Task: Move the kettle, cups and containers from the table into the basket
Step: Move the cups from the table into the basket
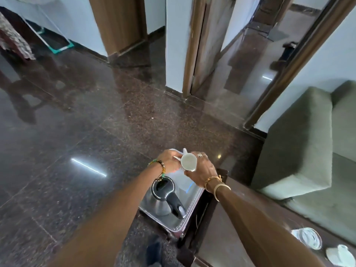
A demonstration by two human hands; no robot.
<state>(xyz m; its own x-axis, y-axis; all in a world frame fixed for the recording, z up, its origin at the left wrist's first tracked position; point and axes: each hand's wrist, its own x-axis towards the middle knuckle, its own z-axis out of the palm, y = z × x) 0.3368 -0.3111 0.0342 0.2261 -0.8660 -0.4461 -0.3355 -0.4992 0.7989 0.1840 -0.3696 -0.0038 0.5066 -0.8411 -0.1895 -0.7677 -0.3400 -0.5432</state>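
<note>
The right hand [202,171] curls its fingers round a white cup [187,162], held tipped with its mouth toward the camera above the far end of the silvery basket [189,214]. The left hand [169,160] pinches what seems to be a white sheet [184,151], touching the cup. The kettle [163,199] stands in the basket, beside the dark table [221,228], where white dishes [308,237] lie
</note>
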